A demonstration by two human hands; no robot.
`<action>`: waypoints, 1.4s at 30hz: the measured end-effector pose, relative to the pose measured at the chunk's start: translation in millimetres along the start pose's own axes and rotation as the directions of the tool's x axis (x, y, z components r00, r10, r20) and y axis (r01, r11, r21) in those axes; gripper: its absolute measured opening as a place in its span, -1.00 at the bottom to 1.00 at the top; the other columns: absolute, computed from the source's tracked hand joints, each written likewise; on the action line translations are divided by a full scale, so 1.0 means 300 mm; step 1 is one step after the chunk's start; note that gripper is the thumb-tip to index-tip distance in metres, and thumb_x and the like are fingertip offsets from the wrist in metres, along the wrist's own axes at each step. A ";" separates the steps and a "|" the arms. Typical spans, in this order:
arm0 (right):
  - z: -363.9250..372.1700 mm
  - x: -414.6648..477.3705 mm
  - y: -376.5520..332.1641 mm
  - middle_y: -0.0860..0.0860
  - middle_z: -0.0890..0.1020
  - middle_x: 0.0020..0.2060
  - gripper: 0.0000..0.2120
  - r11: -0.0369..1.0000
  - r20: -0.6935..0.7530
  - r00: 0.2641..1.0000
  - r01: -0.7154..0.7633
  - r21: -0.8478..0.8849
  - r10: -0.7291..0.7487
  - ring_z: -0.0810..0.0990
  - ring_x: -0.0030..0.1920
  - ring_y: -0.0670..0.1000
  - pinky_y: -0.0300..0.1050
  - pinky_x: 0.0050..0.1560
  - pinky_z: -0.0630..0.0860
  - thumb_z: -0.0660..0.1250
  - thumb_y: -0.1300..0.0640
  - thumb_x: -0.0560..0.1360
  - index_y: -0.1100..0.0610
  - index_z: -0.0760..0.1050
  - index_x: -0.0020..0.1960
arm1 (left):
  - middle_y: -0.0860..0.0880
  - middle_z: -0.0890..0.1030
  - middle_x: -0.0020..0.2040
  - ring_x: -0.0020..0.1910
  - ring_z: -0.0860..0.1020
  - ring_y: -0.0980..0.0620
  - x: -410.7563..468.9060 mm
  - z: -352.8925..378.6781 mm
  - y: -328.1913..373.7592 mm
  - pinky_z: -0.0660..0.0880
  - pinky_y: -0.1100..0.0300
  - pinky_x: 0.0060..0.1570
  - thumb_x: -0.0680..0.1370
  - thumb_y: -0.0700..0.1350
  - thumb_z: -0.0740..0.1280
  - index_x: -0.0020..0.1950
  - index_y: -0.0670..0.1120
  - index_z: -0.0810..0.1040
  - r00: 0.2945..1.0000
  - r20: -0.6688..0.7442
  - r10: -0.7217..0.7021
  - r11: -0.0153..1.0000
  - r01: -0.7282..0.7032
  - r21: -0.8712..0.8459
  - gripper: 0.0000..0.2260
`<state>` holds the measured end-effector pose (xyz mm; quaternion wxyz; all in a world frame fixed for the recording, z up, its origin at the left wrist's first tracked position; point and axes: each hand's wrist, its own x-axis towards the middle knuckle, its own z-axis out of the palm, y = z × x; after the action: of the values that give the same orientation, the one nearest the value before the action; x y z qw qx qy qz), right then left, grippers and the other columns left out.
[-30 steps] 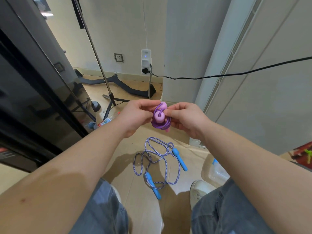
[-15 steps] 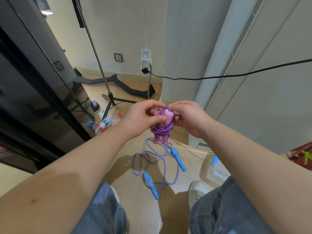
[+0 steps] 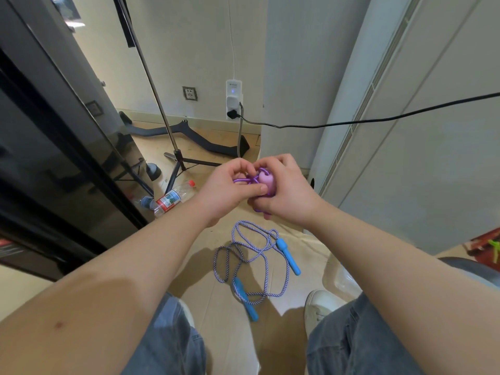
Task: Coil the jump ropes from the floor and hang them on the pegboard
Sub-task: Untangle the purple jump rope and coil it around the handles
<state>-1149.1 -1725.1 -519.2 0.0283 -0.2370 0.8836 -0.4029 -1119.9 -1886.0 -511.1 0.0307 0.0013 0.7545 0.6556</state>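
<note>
- Both hands are up in front of you, and the purple jump rope (image 3: 244,180) is bunched tight between them, well above the floor.
- Your left hand (image 3: 226,192) is curled round the cord. Its thumb (image 3: 260,188) lies flat across the bundle and the fingertips arch over a loop from above. I read that as a pinch to stop the turns springing open.
- Your right hand (image 3: 288,197) is wrapped round the other side. Its fingers fold over the top of the pink handle (image 3: 266,182) and its palm sits underneath, so the handle is the core the coil sits on.
- The hands touch at the thumbs, with a short purple loop showing just left of your right fingertips. That looks like the end being tucked or locked off.
- A bit of purple cord peeks out below your right palm. I can't tell whether the second handle is in there.
- Under your fingers, down on the floor between your feet, the blue-handled jump rope (image 3: 255,257) lies loose and uncoiled. Nobody is touching it.
- A plastic bottle (image 3: 173,197) lies on the floor, off to the left of your left wrist.
- No pegboard is in view, so the hanging is yet to come. My guess is one coil is nearly finished and one rope is waiting.
</note>
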 end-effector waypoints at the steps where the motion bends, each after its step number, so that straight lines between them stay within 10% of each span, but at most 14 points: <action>1: -0.005 0.004 -0.001 -0.02 0.39 0.10 -0.56 1.000 -0.042 0.999 -0.019 0.003 0.019 0.52 0.03 0.01 -0.28 -0.18 0.57 0.50 0.08 0.29 -0.09 0.46 0.13 | -0.06 0.59 -0.27 -0.33 0.52 0.12 -0.003 0.005 0.006 0.47 0.29 -0.30 0.43 -0.37 0.48 -0.14 -0.07 0.48 1.000 0.011 -0.005 1.000 0.005 -0.014 -0.74; 9: -0.013 -0.001 0.015 0.00 0.63 -0.16 -0.63 0.971 -0.034 0.999 0.004 -0.238 -0.012 0.58 -0.21 0.10 -0.08 -0.26 0.44 0.40 0.14 0.38 0.04 0.38 0.13 | 0.04 0.31 -0.39 -0.49 0.11 0.13 -0.021 0.024 0.052 -0.04 0.23 -0.48 0.64 -0.22 0.24 -0.04 -0.05 0.46 0.962 0.167 -0.218 0.939 0.253 -0.232 -0.90; 22: 0.020 -0.011 0.154 -0.09 0.45 -0.31 -0.86 0.720 0.096 0.994 0.034 -0.693 0.046 0.59 -0.14 0.12 0.11 0.28 0.32 0.23 0.02 0.51 -0.01 0.40 0.05 | 0.07 0.35 -0.44 -0.54 0.25 0.11 -0.062 0.109 0.049 0.21 0.30 -0.54 0.59 -0.20 0.25 -0.07 0.00 0.58 0.973 0.017 -0.228 0.945 0.218 0.245 -0.84; 30: -0.010 -0.061 0.142 -0.15 0.52 0.18 -0.37 0.880 0.258 0.966 0.108 -0.463 0.017 0.46 0.21 -0.06 0.12 0.21 0.24 0.42 -0.15 0.37 -0.19 0.27 0.38 | 0.10 0.46 -0.40 -0.48 0.34 0.11 -0.068 0.063 0.040 0.29 0.27 -0.46 0.57 -0.16 0.34 0.07 -0.05 0.53 0.983 0.042 -0.176 0.957 0.161 0.241 -0.91; 42: 0.033 -0.103 0.000 -0.06 0.62 -0.02 -0.64 0.990 0.295 0.947 -0.140 0.011 0.131 0.58 0.00 -0.04 -0.06 0.06 0.52 0.42 -0.19 0.46 -0.04 0.46 0.14 | -0.08 0.56 -0.34 -0.56 0.37 0.10 -0.080 0.027 0.062 0.35 0.27 -0.49 0.53 -0.37 0.17 0.04 -0.09 0.50 0.985 -0.080 -0.153 0.985 0.158 0.065 -0.77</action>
<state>-1119.3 -1718.4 -530.3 0.1905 -0.2325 0.8773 -0.3742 -1096.2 -1876.3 -492.7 0.0537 -0.0809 0.7758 0.6235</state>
